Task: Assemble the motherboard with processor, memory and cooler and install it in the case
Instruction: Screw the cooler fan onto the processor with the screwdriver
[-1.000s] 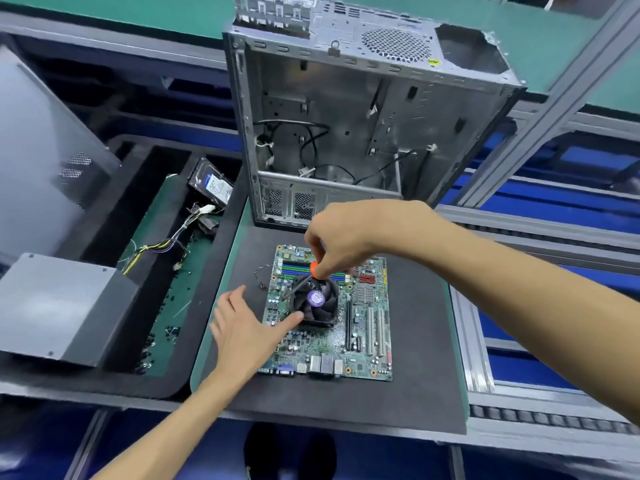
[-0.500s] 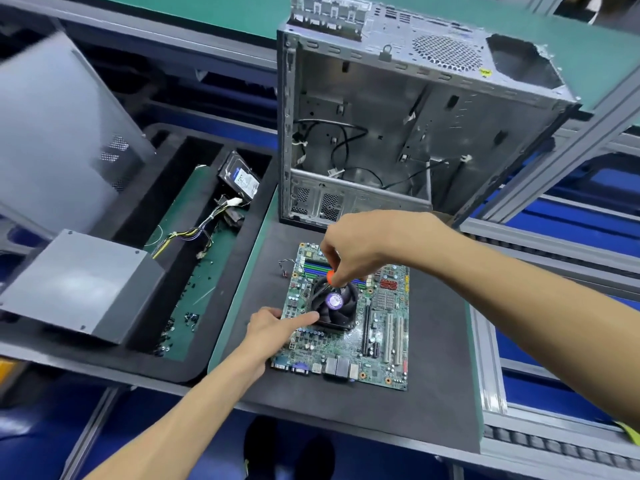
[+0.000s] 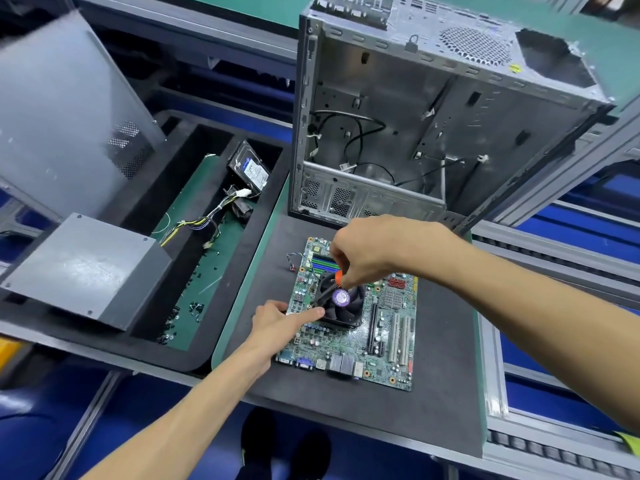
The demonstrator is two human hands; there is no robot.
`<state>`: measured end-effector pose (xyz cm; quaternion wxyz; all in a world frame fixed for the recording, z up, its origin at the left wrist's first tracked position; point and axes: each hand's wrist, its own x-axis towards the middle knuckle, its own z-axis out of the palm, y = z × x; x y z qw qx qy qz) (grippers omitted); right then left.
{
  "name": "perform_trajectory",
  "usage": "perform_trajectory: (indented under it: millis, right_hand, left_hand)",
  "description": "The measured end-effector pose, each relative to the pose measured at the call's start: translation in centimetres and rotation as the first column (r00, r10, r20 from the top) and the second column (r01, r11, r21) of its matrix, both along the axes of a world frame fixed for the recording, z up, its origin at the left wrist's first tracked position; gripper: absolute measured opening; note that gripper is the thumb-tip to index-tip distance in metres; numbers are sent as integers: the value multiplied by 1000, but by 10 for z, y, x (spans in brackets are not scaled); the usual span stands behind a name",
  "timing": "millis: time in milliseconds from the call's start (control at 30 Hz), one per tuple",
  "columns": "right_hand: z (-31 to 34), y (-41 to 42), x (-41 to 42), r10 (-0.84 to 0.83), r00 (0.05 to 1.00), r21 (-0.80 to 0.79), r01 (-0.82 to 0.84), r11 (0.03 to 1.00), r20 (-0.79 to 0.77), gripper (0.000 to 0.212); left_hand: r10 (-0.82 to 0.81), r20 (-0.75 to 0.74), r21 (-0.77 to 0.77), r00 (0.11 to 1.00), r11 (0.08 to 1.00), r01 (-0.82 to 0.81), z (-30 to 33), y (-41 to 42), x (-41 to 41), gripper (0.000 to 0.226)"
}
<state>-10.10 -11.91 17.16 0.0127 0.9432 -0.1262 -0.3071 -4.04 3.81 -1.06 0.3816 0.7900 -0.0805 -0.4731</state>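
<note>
Now the right hand (image 3: 370, 251) pinches an orange-handled screwdriver (image 3: 335, 280) over the cooler (image 3: 341, 301).
Its tip slants down to the cooler's near-left corner, where the left hand (image 3: 277, 320) presses an outstretched finger, the other fingers curled and holding nothing. The cooler sits on the motherboard (image 3: 356, 327), flat on a dark mat (image 3: 443, 375), just before the open, upright case (image 3: 433, 109); a grey power supply (image 3: 83, 268) lies well left.

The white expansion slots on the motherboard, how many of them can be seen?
2. Both white slots stand side by side on the motherboard, right of the black slot and the cooler. The right hand may hide others further back.
</note>
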Motion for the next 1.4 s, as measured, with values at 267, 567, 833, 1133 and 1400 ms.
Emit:
perform_trajectory:
  millis: [267, 567, 833, 1133, 1400]
  right_hand:
    - [-1, 1, -1, -3, 1000, 13, 3, 1000, 0, 28]
    - [12, 34, -4, 253, 964, -177, -235, 956, 87, 36]
    - [13, 46, 6, 401, 916, -251, -384, 889, 18, 37]
    - [16, 63, 18, 507, 847, -206, -531, 822, -163, 19]
    - [30, 62, 14, 701, 710, -295, -685, 666, -66, 12]
  left_hand:
    - [-3, -14, -16, 1000, 1000, 3, -2, 1, 1, 94]
    - [10, -11, -25, 1000, 1000, -11, -6, 1, 1, 87]
    - [1, -7, -16, 1000, 1000, -1, -8, -1, 2, 88]
    - [-2, -14, -39, 1000, 999, 1, -6, 0, 2, 89]
    - [-6, 31, -27, 1000, 1000, 6, -7, -1, 1, 87]
